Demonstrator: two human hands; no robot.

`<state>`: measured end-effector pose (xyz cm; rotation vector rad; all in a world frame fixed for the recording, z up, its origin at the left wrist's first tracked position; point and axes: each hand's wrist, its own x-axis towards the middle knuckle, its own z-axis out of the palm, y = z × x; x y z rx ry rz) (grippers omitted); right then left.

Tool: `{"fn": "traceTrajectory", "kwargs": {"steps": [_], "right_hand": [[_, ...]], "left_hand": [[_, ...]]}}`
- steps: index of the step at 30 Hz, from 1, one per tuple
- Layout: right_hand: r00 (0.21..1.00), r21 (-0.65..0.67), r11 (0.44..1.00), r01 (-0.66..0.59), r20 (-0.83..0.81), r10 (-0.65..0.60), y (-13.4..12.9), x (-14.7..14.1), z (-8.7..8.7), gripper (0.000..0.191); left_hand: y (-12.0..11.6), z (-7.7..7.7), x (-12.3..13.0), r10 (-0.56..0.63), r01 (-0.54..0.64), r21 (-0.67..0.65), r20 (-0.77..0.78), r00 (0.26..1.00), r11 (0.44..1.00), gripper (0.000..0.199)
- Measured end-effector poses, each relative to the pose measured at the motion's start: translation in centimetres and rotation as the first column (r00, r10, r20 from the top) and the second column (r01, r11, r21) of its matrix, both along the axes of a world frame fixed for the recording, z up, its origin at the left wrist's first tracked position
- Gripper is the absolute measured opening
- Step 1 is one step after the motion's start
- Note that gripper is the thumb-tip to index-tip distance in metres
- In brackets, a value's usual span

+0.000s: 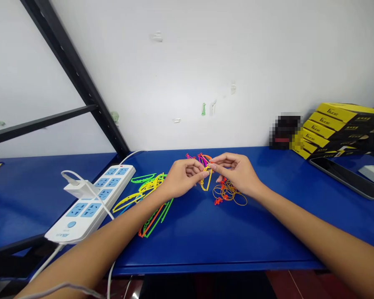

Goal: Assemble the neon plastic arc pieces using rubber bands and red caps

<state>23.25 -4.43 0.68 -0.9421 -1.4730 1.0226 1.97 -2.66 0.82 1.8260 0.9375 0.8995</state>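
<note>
Between my two hands is a yellow plastic bow-shaped piece [209, 182], curved on one side and straight on the other. My left hand [180, 178] is closed, pinching the curved side. The thumb and index finger of my right hand [238, 172] pinch its upper end; a bit of red shows at those fingertips, too small to make out. Below my right hand lie tan rubber bands [241, 202] in a loose heap with small red plastic pieces [218, 202]. Beyond my fingers are magenta plastic pieces [200, 158]. Yellow bow pieces [151, 185] and green bow pieces [166, 212] lie left, partly behind my left forearm.
A white power strip [114, 189] with a plugged-in charger [81, 189] and cables stands at the left. Stacked yellow-and-black boxes [327, 124] and a dark phone [349, 176] are at the right. The blue table [224, 241] meets a white wall [190, 74].
</note>
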Motion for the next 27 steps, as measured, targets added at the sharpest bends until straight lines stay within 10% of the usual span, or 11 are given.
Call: {"fn": "traceTrajectory", "kwargs": {"steps": [27], "right_hand": [[0.999, 0.057, 0.998, -0.014, 0.044, 0.011, -0.41, 0.32, 0.42, 0.034]], "left_hand": [[-0.03, 0.21, 0.05, 0.013, -0.013, 0.009, 0.023, 1.0, 1.0, 0.033]]}}
